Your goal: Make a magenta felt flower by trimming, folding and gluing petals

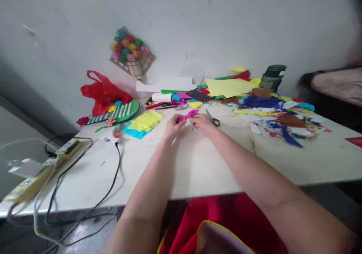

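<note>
Head view, our items. Crumpled pink paper (189, 115), one piece: between our hands, over the table (203, 174). Left hand (174, 125): fingers closed on the paper's near left end. Right hand (202, 122): fingers pinching its right side; exact fingertip contact too small for us to tell. Scissors (216, 122), one pair: lying just beside our right hand. Yellow sheets (147, 120), over blue sheets (135, 133): to our left. Handling, in our judgement: light fingertip pinches, steady left hold, small right-hand adjustments, no hard tugging lest thin paper tear.
</note>
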`<state>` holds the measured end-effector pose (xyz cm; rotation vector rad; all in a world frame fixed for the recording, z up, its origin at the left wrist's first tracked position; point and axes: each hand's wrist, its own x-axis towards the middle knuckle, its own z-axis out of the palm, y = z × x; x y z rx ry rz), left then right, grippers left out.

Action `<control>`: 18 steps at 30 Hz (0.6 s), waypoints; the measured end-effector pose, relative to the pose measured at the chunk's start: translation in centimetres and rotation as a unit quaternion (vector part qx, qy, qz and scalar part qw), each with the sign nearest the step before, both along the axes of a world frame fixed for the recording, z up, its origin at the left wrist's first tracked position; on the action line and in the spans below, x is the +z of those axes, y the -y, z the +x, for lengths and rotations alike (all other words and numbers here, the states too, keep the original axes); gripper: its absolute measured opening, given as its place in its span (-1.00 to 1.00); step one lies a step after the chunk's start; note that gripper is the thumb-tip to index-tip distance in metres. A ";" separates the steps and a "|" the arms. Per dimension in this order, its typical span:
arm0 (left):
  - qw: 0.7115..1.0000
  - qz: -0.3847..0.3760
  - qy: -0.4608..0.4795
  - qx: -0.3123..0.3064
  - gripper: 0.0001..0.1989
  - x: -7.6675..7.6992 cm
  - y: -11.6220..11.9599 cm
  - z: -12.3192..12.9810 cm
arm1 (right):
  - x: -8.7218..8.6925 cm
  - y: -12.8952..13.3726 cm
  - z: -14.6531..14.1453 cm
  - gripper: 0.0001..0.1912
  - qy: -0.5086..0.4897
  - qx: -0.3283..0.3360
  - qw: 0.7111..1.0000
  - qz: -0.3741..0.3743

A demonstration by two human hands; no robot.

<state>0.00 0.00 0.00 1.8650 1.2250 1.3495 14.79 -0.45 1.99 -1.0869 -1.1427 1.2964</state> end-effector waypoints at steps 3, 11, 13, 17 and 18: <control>0.999 0.024 -0.027 0.029 -0.85 0.0 0.2 0.5 | 0.0 0.0 0.1 -0.85 -0.020 0.007 1.000 0.006; 0.977 0.069 -0.153 0.135 -0.88 1.0 1.3 1.1 | -0.4 0.1 0.4 -0.63 -0.028 0.067 0.996 0.059; 0.966 0.075 -0.190 0.159 -0.87 1.3 1.6 1.3 | -0.8 -0.2 0.4 -0.60 -0.017 0.048 0.996 0.072; 0.947 0.096 -0.246 0.181 -0.86 1.7 2.0 1.7 | -1.4 -0.8 0.3 -0.58 0.005 0.020 0.995 0.094; 0.944 0.099 -0.257 0.182 -0.85 1.8 2.1 1.9 | -1.5 -0.9 0.2 -0.58 0.009 0.014 0.995 0.097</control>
